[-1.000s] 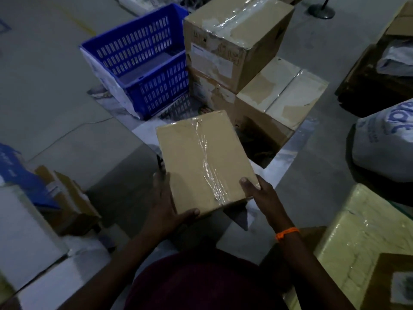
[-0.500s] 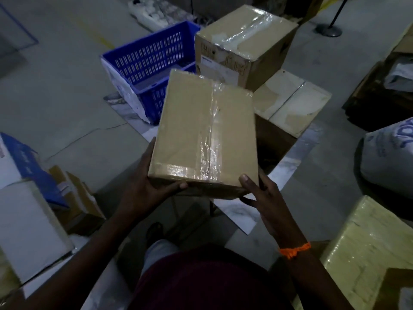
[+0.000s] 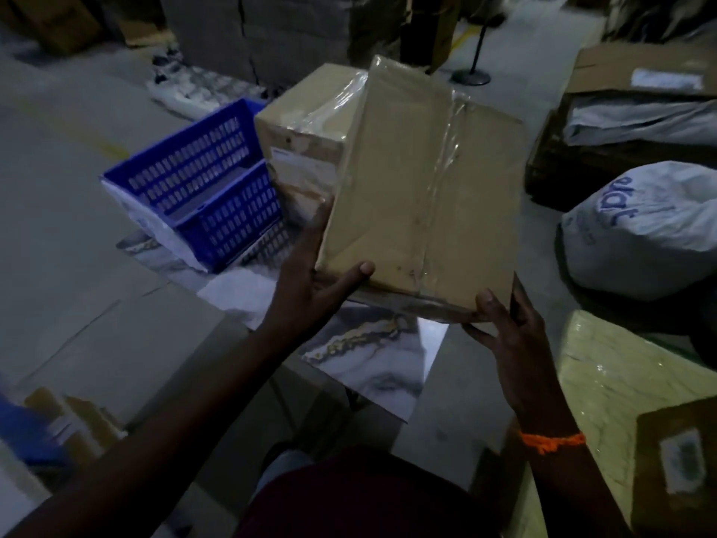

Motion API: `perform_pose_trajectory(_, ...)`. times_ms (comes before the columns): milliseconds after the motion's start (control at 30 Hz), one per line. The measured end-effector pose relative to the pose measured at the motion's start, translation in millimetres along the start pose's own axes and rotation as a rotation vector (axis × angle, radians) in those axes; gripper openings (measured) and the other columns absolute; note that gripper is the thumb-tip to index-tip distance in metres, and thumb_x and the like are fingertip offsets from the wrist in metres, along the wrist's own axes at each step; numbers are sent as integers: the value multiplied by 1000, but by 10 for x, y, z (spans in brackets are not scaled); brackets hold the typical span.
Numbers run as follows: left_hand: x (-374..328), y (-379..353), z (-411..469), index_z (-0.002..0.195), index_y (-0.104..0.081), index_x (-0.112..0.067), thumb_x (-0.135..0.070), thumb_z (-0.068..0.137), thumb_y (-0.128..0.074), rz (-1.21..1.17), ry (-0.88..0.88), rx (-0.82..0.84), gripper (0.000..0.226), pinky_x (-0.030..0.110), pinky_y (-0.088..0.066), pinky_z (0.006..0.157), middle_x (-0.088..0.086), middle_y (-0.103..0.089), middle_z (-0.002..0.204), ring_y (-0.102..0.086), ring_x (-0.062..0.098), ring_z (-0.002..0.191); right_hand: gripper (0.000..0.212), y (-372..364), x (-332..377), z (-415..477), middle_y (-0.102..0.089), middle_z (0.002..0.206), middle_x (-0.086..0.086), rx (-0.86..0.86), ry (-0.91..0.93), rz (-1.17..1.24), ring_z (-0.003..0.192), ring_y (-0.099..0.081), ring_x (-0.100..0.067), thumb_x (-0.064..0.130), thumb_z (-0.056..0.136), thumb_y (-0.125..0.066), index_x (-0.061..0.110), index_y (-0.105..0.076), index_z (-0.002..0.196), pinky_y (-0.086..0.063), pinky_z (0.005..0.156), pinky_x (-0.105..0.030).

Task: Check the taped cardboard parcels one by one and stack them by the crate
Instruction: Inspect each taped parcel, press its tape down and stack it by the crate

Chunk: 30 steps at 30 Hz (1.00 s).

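You hold the flat brown cardboard parcel (image 3: pixel 423 196), clear tape down its middle, up off the floor. Your left hand (image 3: pixel 310 281) grips its near left corner, thumb on top; your right hand (image 3: pixel 508 343) clamps its near right corner. It partly hides the taller taped cardboard box (image 3: pixel 306 122) just right of the blue slotted plastic crate (image 3: pixel 209 196).

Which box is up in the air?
The flat taped box, held between the left hand and right hand. The taller box behind it stands beside the blue crate.
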<state>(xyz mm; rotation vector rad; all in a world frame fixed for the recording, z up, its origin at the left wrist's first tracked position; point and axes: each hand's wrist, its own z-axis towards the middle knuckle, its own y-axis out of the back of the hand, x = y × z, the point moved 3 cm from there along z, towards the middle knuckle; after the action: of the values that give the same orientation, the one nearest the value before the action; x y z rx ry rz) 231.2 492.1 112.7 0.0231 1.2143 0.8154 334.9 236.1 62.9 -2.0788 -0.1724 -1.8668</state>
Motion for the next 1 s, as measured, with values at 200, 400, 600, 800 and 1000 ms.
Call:
perform_pose_trajectory(200,260,-463,870,153,-39,-13,-55,78,-83,120,-159,366,97,46,-45,107,5,-48,151,-46,21,139,51,380,113,380,-68,112,34,-121,48,-45,97,-68,10,18,100,-62,55,-49,133,-55,96,-41)
perform_pose_trajectory(400,444,-580,1572,155,-38,-12,-36,75,-88,263,-125,395,97,11,-37,85,3,-55,140,-47,6,121,59,378,203,916,-64,130,22,-115,22,-101,104,-67,3,23,102,-63,47,-42,150,-59,75,-29)
perform_pose_trajectory(600,599,-507,2184,140,-58,-15,-43,74,-86,440,-193,415,77,26,-42,87,13,-67,131,-62,26,119,53,145,207,1538,-66,131,26,-20,39,-248,121,-64,-6,39,99,-68,56,-46,144,-58,95,-45)
perform_pose_trajectory(800,860,-501,2570,113,-64,-10,-59,73,-81,867,-240,420,65,41,-49,74,20,-63,111,-57,40,102,57,-74,163,2020,-61,134,32,-17,61,-314,123,-60,-4,41,97,-70,55,-44,146,-50,110,-50)
perform_pose_trajectory(1000,1071,-370,2685,142,-53,-16,-63,69,-82,843,-219,285,92,60,-38,108,25,-43,149,-38,45,138,113,-132,-61,2156,-43,157,16,24,118,-490,133,-52,-10,26,80,-89,35,-15,165,-50,92,-11)
